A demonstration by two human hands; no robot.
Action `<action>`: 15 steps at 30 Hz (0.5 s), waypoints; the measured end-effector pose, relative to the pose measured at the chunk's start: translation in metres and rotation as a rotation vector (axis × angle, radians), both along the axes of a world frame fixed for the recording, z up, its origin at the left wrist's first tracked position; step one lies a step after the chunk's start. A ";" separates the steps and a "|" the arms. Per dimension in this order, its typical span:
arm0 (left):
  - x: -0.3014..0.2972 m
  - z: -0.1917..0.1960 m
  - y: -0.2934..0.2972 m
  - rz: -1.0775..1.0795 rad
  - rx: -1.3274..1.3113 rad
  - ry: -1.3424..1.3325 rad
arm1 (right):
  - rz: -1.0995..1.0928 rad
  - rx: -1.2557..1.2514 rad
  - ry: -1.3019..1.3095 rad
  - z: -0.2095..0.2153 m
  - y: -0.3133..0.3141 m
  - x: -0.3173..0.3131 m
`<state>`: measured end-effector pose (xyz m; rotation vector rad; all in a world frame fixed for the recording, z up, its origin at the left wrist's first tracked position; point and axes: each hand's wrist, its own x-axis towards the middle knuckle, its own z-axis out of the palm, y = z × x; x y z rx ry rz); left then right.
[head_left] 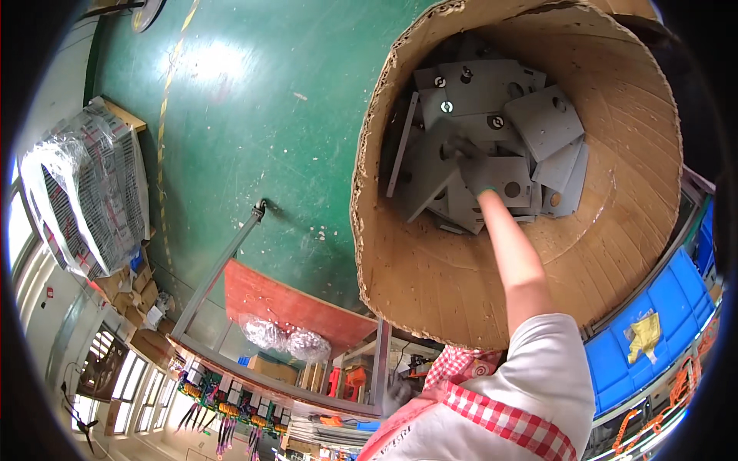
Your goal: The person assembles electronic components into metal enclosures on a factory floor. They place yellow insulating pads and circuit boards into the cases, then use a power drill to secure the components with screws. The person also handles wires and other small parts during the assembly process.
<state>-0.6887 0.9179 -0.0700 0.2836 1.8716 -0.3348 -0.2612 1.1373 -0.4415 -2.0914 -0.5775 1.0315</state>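
My right hand (474, 167), in a dark grey glove, reaches deep into a large cardboard box. Its fingers close on the edge of a flat grey metal plate (424, 170), which stands tilted and slightly blurred. Around the hand lie several similar grey plates (544, 123) with round holes, piled loosely at different angles. A narrow plate (403, 146) leans on edge against the box's left side. Beside my apron, a smeared grey shape (397, 393) looks like my gloved left hand; its fingers cannot be made out.
The tall cardboard box (615, 192) has a ragged rim. Left of it are a metal-framed cart (223, 265) with a red board (284, 307) and clear plastic-wrapped bundles (286, 339). A blue bin (653, 330) stands at right. A plastic-wrapped stack (92, 188) sits far left on green floor.
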 end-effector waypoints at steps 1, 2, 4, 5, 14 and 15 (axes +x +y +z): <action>0.006 -0.005 0.038 -0.118 0.108 -0.076 | 0.020 -0.138 0.098 0.024 -0.011 0.017; 0.029 -0.001 0.084 -0.283 0.259 -0.149 | 0.045 -0.268 0.196 0.052 -0.017 0.031; 0.125 0.023 0.190 -0.861 0.674 -0.168 | 0.100 -0.150 0.110 0.137 -0.014 0.042; 0.155 0.024 0.210 -0.941 0.825 -0.206 | 0.260 -0.037 -0.110 0.182 -0.006 0.046; 0.315 0.035 0.251 -1.222 1.013 -0.405 | 0.466 0.080 -0.149 0.446 0.028 0.062; 0.314 0.041 0.248 -1.180 1.033 -0.435 | 0.461 0.111 -0.125 0.461 0.028 0.063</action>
